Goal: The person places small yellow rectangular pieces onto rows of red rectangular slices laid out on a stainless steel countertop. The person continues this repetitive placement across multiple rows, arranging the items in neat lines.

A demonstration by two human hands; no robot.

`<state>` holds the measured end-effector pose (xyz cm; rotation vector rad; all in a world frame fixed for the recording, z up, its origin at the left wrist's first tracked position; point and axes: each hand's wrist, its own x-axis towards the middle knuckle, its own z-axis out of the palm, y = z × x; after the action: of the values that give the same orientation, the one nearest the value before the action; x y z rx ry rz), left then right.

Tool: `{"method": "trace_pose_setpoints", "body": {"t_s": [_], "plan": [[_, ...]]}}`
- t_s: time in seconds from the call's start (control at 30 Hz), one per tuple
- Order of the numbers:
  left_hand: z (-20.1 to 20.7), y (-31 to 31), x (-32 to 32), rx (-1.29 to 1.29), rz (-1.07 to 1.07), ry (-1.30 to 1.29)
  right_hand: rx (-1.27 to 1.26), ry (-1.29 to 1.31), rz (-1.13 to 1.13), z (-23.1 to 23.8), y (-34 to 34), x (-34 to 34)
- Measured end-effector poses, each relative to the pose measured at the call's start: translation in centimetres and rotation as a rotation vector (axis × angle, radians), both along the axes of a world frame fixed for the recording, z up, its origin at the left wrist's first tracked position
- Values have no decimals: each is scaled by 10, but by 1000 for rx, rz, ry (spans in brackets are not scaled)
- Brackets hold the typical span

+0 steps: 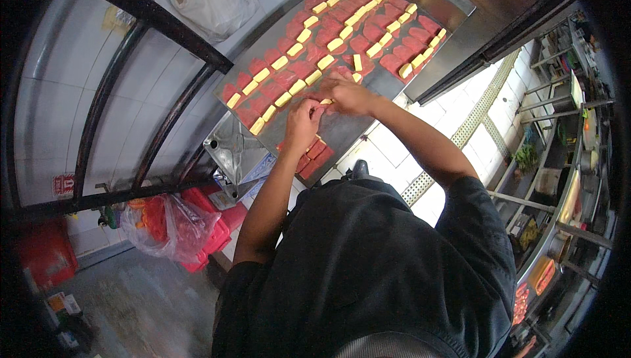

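Note:
My left hand [304, 123] and my right hand [351, 95] meet at the near edge of the steel table, fingers closed in a pinch. Between them shows a yellow stick, seemingly cheese [326, 102], with a slice of red meat mostly hidden under my fingers. Beyond them, rows of thin raw meat slices [315, 52] cover the table, with yellow sticks [297, 87] laid along them. One stick [357, 62] lies just past my right hand, at an angle to its row. Beside my left wrist sit several red meat pieces [315, 159] packed together, with yellow showing at some.
The steel table [368, 118] has its edge near my body. A black metal frame [151, 16] stands at the left, with a plastic bag [207, 0] behind it. Red crates [204, 226] and a clear bag are on the floor side. Shelving [552, 108] lines the right.

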<state>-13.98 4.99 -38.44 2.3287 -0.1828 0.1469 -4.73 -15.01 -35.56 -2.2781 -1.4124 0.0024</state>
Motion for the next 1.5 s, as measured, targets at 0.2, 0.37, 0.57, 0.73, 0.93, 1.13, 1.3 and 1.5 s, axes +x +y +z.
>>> {"method": "trace_pose_setpoints", "body": {"t_s": [0.2,0.37,0.57,0.73,0.93,1.13,1.3,1.5], "plan": [[10,-9,4,47,75,-207,-100,-35,12,-15,3,9],[1,-5,7,-55,89,-62,-234,116,12,-6,14,24],[1,1,13,128,117,-152,41,-66,99,6,9,17],[11,-10,11,-11,131,-154,-135,-75,82,-6,14,27],[6,-1,18,222,167,-171,8,-181,17,0,21,25],[4,-3,19,149,217,-179,-157,-122,22,-3,28,31],[5,4,19,236,194,-174,-91,-287,-44,-3,36,24],[5,6,16,357,214,-177,-125,-344,26,-2,35,15]]}}
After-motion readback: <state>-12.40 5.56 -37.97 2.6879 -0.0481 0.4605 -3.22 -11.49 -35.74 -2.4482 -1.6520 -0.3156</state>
